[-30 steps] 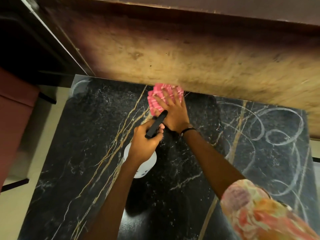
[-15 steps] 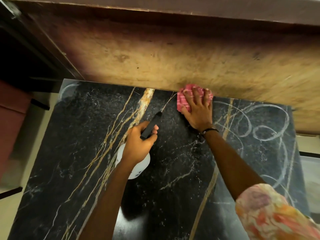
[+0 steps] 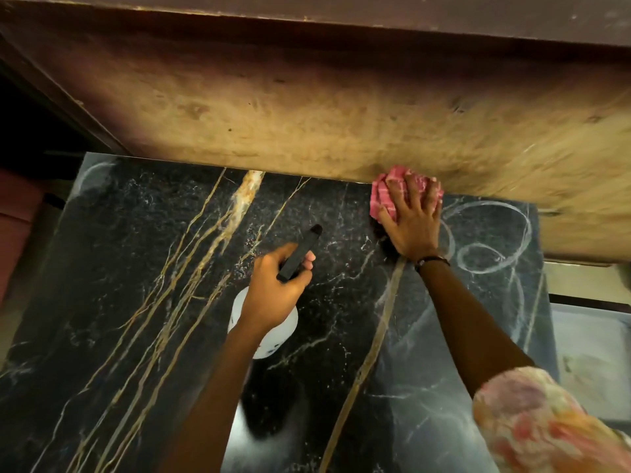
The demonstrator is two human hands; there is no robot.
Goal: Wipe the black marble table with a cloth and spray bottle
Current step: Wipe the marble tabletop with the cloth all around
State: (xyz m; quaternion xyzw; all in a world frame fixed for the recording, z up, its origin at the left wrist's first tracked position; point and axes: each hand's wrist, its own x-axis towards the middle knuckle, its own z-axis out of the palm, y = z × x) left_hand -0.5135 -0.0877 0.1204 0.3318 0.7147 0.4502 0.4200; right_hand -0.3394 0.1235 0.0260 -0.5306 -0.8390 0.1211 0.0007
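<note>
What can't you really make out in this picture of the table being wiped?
- White plastic spray bottle, head view: body mostly hidden under the left hand; label unreadable.
- Pink checked cloth: largely covered by the right hand; its full shape is hidden.
- Black marble table: near edge cut off by the frame.
- Wooden panel behind: blurred.

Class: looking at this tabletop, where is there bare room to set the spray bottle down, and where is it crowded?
Bare marble table lies left of the left hand, across the gold veins, and between the two forearms. It is crowded at the far edge, where the right hand presses the pink cloth against the wooden wall, and under the spray bottle.
</note>
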